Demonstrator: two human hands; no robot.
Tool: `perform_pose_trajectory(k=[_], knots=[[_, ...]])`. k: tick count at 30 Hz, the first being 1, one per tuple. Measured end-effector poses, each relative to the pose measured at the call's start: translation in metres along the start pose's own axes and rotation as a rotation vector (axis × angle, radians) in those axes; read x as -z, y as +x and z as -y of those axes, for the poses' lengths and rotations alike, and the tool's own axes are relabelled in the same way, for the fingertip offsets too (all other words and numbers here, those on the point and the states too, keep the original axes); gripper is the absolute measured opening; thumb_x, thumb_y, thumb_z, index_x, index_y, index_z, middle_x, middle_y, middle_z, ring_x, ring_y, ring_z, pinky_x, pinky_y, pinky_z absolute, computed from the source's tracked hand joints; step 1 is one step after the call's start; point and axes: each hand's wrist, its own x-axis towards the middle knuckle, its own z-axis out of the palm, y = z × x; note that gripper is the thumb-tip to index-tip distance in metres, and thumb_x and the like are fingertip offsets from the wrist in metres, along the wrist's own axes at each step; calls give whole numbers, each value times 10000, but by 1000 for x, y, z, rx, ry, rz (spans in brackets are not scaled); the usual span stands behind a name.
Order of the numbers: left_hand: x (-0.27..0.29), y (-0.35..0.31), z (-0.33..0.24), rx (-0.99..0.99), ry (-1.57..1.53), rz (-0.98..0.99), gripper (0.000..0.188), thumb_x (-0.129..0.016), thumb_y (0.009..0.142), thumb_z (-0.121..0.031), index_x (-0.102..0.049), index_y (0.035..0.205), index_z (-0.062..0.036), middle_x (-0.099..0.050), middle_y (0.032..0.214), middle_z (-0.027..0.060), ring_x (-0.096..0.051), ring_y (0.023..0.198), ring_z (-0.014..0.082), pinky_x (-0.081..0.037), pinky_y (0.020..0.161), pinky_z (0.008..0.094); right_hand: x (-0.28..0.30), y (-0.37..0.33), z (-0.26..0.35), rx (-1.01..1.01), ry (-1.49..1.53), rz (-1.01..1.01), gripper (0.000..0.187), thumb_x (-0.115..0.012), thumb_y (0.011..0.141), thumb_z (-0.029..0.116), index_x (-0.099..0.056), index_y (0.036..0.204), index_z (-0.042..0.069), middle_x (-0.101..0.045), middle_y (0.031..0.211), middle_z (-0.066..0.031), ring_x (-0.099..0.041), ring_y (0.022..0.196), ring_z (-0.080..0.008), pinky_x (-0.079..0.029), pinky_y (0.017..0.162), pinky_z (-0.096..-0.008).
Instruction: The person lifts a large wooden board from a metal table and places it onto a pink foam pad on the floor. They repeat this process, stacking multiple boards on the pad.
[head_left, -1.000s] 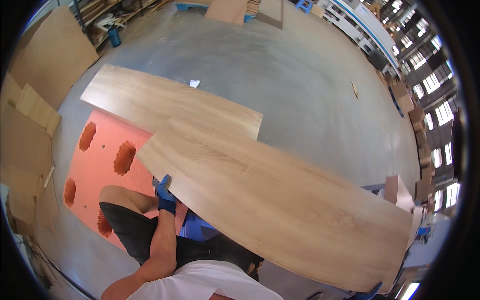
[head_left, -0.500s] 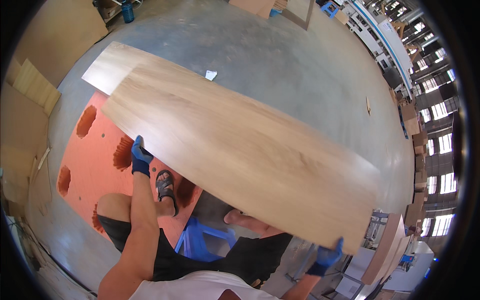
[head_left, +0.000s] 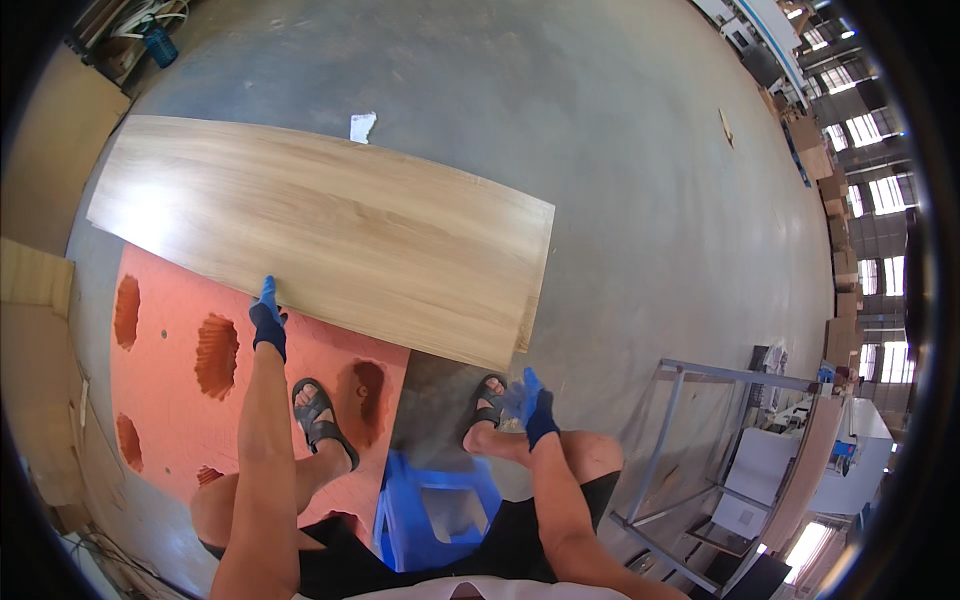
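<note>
A long wood-grain board [head_left: 330, 230] lies across the front of me, its left part over the orange slab. A strip of another board [head_left: 526, 325] shows under its right end. At the near edge, left of the middle, my left hand [head_left: 268, 308] in a blue glove is closed on the board, one finger laid over the top; the fingers beneath are hidden. My right hand [head_left: 527, 400], also gloved in blue, is off the board, just below its near right corner. Its fingers are apart and hold nothing.
The orange slab [head_left: 180, 310] with ragged holes lies at my left foot. Between my legs stands a blue plastic stool [head_left: 440, 510]. A grey metal frame [head_left: 670, 430] is on the right. Scrap paper [head_left: 362, 127] lies beyond the board; large panels [head_left: 50, 150] lean at the left.
The top board has shifted left and away from me, now lining up over the lower one. My right hand has let go of its right end and moved left.
</note>
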Motion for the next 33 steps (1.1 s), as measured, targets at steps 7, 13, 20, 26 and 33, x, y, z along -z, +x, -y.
perform_pose_trajectory(k=[7,13,20,26,33], knots=[[12,55,-4,-28,-93,-2,555,-641,764,-547,-528,1090,-111,-560,998,96,-555,857,280,-443,709,516,-79,33,3,-1,-195,82,669,-607,796,511,-382,1312,149,-481,1246,-154,-510,1060,-366,-447,854,-500],[17,47,-9,9,-1,-8,572,-622,775,-552,-521,1105,-96,-553,987,93,-557,842,274,-482,727,506,-145,21,-6,-17,-57,25,569,-652,791,455,-462,1226,142,-531,1164,-108,-547,993,-290,-482,804,-491],[24,34,4,-21,27,44,513,-576,818,-536,-525,1152,-150,-559,1045,79,-570,859,256,-480,688,467,-133,14,-7,136,39,1,513,-702,778,353,-506,1171,88,-550,1109,-84,-547,988,-274,-526,774,-438],[-20,-35,40,-6,85,77,517,-591,819,-522,-549,1122,-106,-593,896,59,-585,755,209,-492,597,398,-36,57,-8,346,-28,-54,404,-674,812,269,-535,1140,79,-588,1026,-96,-588,900,-252,-524,732,-407],[-1,40,36,172,-49,59,651,-616,739,-613,-526,1143,-111,-571,922,106,-570,774,274,-472,628,487,-56,39,18,221,67,-114,390,-596,864,244,-495,1203,80,-592,997,-153,-615,830,-287,-543,655,-412]])
